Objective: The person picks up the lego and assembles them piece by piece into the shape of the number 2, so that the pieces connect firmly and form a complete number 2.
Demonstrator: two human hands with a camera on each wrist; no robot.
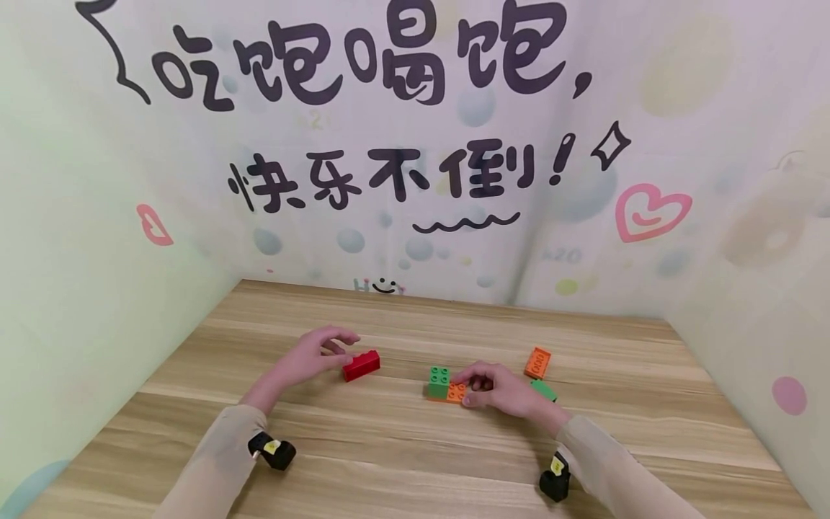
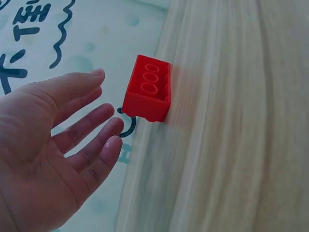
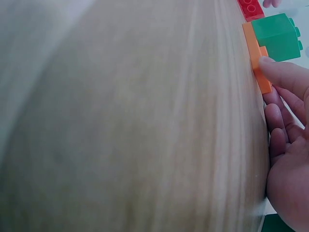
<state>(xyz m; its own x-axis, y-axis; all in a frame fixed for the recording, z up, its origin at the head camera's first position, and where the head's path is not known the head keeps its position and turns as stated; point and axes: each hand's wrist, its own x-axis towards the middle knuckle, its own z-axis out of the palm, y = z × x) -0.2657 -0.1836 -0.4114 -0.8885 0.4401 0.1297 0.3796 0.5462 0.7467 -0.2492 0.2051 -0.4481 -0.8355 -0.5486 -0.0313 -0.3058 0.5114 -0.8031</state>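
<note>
My left hand [image 1: 318,355], fingers loosely spread, is beside a red toy brick [image 1: 362,366] lying on its side on the table. In the left wrist view the brick's hollow underside [image 2: 148,79] faces the camera, and a gap separates it from the fingers. A thin orange brick [image 1: 457,391] lies flat near the middle, its left part under a green brick [image 1: 439,382] with studs on top. At the orange brick's right end, my right hand [image 1: 502,389] pinches it between thumb and fingers. The right wrist view shows the thumb against the orange edge [image 3: 256,58].
Right of the right hand, another orange brick [image 1: 537,362] lies with its hollow underside showing. A second green brick [image 1: 543,390] is partly hidden behind that hand. The wood-grain table [image 1: 389,447] meets a printed backdrop [image 1: 389,252] at the back and sides.
</note>
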